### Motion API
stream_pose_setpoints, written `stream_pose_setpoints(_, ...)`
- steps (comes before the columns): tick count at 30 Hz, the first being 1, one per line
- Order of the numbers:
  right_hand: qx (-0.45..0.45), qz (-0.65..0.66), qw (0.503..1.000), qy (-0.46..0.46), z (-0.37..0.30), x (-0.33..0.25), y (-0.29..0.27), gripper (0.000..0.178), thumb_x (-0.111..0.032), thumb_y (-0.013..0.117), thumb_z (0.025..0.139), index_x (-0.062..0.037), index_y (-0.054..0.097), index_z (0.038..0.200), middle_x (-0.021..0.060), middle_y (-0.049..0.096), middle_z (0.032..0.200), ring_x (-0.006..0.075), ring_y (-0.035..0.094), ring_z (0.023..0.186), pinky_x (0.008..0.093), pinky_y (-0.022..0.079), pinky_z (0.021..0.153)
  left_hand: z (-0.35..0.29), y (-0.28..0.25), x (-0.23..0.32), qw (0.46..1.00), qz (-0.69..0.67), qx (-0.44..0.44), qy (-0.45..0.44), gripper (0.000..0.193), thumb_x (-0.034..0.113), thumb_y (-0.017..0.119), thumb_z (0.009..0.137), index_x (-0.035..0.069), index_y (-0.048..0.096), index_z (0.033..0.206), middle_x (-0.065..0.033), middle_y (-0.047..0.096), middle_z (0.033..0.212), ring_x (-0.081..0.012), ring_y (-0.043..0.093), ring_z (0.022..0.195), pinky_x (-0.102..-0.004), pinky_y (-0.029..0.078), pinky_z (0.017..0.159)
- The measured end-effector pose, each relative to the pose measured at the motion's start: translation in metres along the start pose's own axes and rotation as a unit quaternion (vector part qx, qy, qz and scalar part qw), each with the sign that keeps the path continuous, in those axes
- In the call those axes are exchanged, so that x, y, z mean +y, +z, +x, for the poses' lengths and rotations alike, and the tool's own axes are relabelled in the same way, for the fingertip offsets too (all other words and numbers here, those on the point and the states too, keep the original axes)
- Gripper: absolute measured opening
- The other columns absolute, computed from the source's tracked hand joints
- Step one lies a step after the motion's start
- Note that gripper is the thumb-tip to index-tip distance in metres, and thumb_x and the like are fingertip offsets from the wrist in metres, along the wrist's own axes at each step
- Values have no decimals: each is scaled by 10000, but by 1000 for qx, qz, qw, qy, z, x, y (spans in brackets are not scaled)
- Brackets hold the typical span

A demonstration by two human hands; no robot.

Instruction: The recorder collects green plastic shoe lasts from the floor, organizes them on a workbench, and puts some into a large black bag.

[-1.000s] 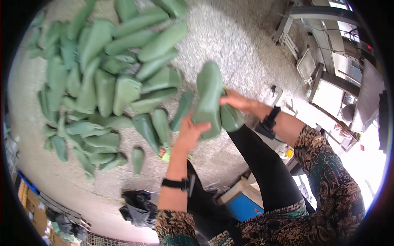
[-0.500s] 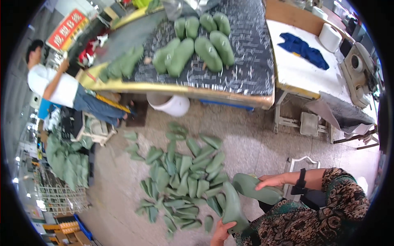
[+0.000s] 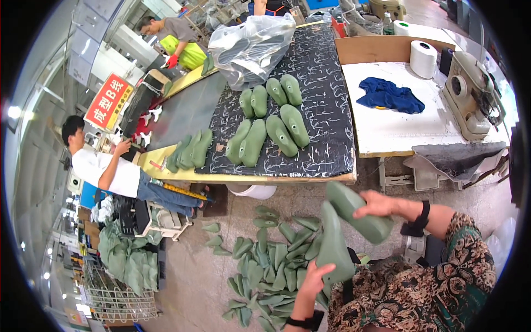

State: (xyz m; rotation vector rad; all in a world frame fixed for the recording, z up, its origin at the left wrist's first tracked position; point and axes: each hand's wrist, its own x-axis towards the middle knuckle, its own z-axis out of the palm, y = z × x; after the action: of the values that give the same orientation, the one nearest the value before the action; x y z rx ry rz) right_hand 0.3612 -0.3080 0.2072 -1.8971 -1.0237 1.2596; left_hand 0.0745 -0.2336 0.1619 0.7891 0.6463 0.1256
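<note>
Floor room between the table edge (image 3: pixel 276 178) and the heap of green shoe forms (image 3: pixel 265 265) is narrow. The left hand (image 3: pixel 315 279) (wrist cut off low in frame) closes its fingers on one upright green form (image 3: pixel 334 243). The right hand (image 3: pixel 379 205), raised, grips a second form (image 3: pixel 359 213) tilted sideways; its fingertips are hidden behind it.

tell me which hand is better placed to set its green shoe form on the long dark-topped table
Right, probably. The right hand holds its green shoe form higher and closer to the front edge of the dark-topped table. The left hand holds its form lower, near the body, over the floor pile.
</note>
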Motion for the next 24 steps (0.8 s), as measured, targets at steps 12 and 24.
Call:
stream_pose_setpoints(12, 248, -334, 907, 63, 184, -26, -112, 582, -434, 514, 815, 46, 390, 1119, 289, 583, 927, 403, 588, 865, 462, 458, 766, 258, 60, 133, 759, 529, 144, 350, 615, 162, 623, 764, -78, 342, 1257, -294, 391, 1246, -394, 418, 1149, -420, 355, 959)
stream_pose_setpoints(24, 376, -290, 878, 64, 192, -38, -97, 476, -355, 512, 827, -4, 391, 1124, 254, 570, 891, 414, 583, 798, 471, 476, 698, 316, 64, 152, 753, 545, 67, 364, 712, 93, 559, 744, -93, 165, 1306, -384, 176, 1321, -541, 200, 1216, -510, 192, 1034)
